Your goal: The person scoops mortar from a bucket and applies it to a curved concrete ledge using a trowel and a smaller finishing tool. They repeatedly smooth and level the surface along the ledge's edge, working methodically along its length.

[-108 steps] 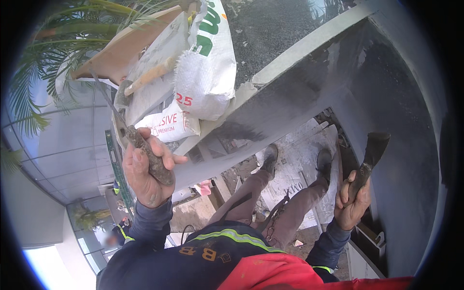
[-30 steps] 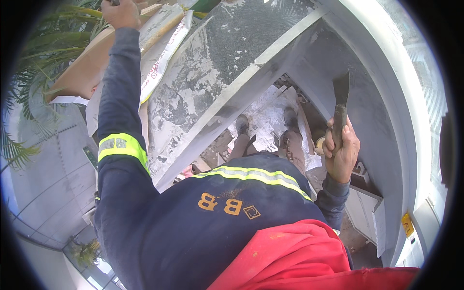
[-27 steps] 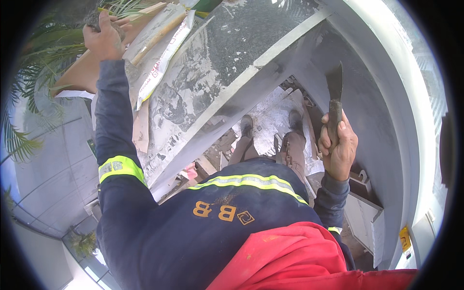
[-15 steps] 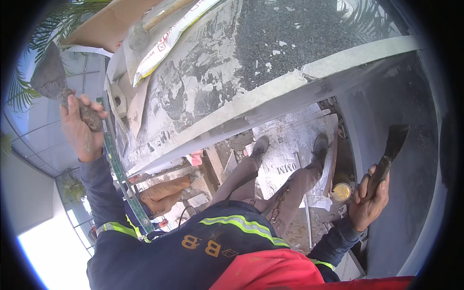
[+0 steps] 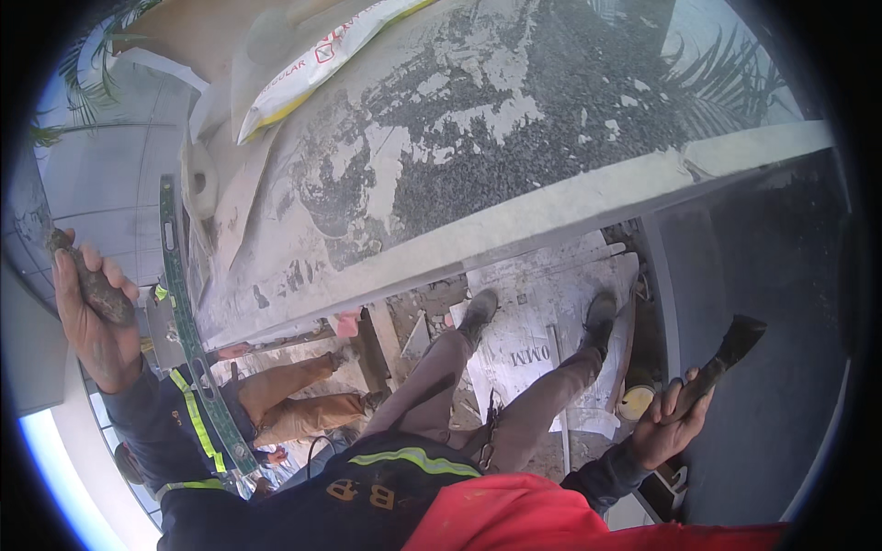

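Observation:
Out at the far left, my left hand (image 5: 99, 335) is closed round the crusted handle of a putty knife (image 5: 103, 292); its blade fades into the dim left rim of the picture. Low on the right, my right hand (image 5: 669, 430) grips a dark scraper (image 5: 724, 356) with a narrow blade that flares at the tip, pointing up and away from me. Neither tool touches a surface. Between my arms lies a raised slab (image 5: 551, 207) with a pale front edge and patchy white residue over dark speckled grey.
A long green spirit level (image 5: 188, 317) leans at the slab's left end. A white-and-yellow bag (image 5: 317, 66) lies on top. Below left, a co-worker in brown trousers (image 5: 285, 399) bends. My boots stand on a white board (image 5: 528, 344); a bucket (image 5: 636, 401) and a dark panel (image 5: 753, 275) are right.
My left hand has moved left and down with the putty knife, whose blade was plainly visible before. My right hand has dropped slightly with the scraper. More of the co-worker shows.

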Motion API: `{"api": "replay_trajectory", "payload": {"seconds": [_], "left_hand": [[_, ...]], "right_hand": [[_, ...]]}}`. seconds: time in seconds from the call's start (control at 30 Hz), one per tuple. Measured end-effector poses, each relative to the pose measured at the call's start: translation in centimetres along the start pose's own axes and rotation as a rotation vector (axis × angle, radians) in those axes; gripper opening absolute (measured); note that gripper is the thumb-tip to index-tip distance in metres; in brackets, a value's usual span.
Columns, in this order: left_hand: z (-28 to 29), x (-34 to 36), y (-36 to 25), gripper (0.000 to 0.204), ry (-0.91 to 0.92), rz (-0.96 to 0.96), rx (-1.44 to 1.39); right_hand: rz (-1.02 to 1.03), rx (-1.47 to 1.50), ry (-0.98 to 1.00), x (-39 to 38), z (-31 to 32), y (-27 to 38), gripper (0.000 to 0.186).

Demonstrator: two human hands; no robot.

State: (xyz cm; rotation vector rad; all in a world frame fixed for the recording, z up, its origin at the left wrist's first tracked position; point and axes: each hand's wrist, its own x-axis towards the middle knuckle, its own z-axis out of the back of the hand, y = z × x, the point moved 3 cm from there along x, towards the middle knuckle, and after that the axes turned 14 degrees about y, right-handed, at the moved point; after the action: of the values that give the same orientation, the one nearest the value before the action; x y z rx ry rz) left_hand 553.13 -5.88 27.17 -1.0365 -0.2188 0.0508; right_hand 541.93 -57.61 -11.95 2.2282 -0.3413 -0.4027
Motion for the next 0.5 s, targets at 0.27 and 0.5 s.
{"api": "replay_trajectory", "payload": {"seconds": [0.27,0.5], "left_hand": [[-7.3,-0.9,-1.4,0.026,0.157,0.020,-0.109],[-18.1,-4.7,-1.8,0.027,0.416,0.157,-0.333]], "right_hand": [[-0.416,0.264,0.171,0.2,-9.9,9.4,0.038],[-0.329,0.490,0.258,2.5,-14.2,14.9,0.034]]}}
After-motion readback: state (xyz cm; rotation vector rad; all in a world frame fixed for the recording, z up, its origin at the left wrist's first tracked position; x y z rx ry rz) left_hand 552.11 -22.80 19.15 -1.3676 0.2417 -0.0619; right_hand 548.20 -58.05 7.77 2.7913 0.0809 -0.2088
